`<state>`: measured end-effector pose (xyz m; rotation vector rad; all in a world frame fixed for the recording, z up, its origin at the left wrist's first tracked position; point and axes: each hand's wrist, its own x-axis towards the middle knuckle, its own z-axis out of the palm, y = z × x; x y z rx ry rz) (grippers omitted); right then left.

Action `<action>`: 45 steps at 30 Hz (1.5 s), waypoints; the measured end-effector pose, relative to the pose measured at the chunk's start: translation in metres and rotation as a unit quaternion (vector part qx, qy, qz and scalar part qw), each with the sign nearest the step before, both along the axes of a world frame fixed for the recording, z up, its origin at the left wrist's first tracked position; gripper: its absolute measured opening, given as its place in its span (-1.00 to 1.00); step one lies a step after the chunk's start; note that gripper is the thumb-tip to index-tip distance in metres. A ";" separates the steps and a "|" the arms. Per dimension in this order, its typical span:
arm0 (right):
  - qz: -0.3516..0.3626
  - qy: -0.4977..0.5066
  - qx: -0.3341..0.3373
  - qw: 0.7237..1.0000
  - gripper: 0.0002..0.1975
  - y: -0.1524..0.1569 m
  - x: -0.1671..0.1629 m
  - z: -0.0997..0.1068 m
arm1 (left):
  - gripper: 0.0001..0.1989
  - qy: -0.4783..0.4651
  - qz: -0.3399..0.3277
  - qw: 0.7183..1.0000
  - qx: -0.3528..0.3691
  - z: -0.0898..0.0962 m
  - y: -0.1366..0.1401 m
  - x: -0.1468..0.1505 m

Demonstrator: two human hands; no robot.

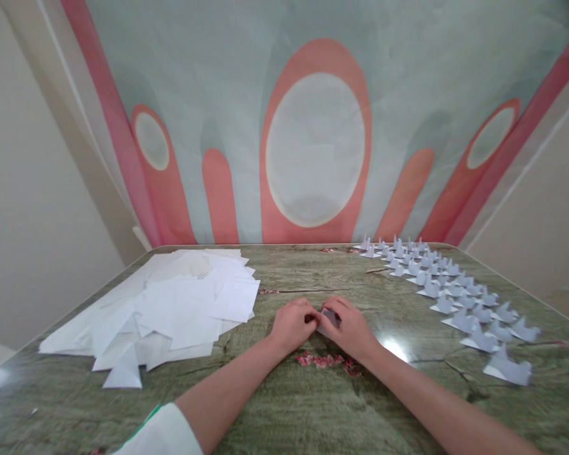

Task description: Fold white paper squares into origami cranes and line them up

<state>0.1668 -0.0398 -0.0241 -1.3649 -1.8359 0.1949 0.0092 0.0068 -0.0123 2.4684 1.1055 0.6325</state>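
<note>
A small folded piece of white paper (330,318) is pinched between my two hands at the middle of the table, its far side shaded grey. My left hand (291,322) grips its left corner with thumb and fingertips. On the other side my right hand (349,323) closes round it, fingers curled over the top. Most of the paper is hidden behind the fingers. Several folded paper birds (429,285) stand in slanting rows to the right of my right hand. Left of my left hand lies a spread pile of white paper sheets (180,309).
The wood-patterned table (275,404) has a small folded paper triangle (124,370) at the pile's near edge. The nearest paper bird (508,368) stands toward the right front. Behind the table hangs a backdrop (232,82) with pink shapes.
</note>
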 end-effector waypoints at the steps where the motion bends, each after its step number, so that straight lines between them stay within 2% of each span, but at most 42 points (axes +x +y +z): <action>1: -0.001 -0.001 0.001 1.000 -0.94 0.001 0.001 -0.001 | -0.84 0.001 0.002 1.000 0.001 0.000 0.000 0.000; 22: 0.022 -0.004 -0.035 0.999 -0.84 -0.001 0.005 -0.004 | -0.84 -0.010 0.000 1.000 -0.010 -0.002 0.003 0.003; 29: 0.028 0.007 -0.020 0.999 -0.83 -0.002 0.005 -0.006 | -0.85 -0.010 0.010 1.000 -0.008 -0.002 0.002 0.002; 35: 0.050 0.011 0.008 0.999 -0.69 -0.002 0.008 -0.004 | -0.85 -0.006 0.017 1.000 -0.008 -0.002 0.001 0.002; 45: 0.095 -0.045 0.049 0.993 -0.79 0.001 0.017 -0.003 | -0.85 -0.003 0.018 1.000 -0.004 -0.002 0.001 0.001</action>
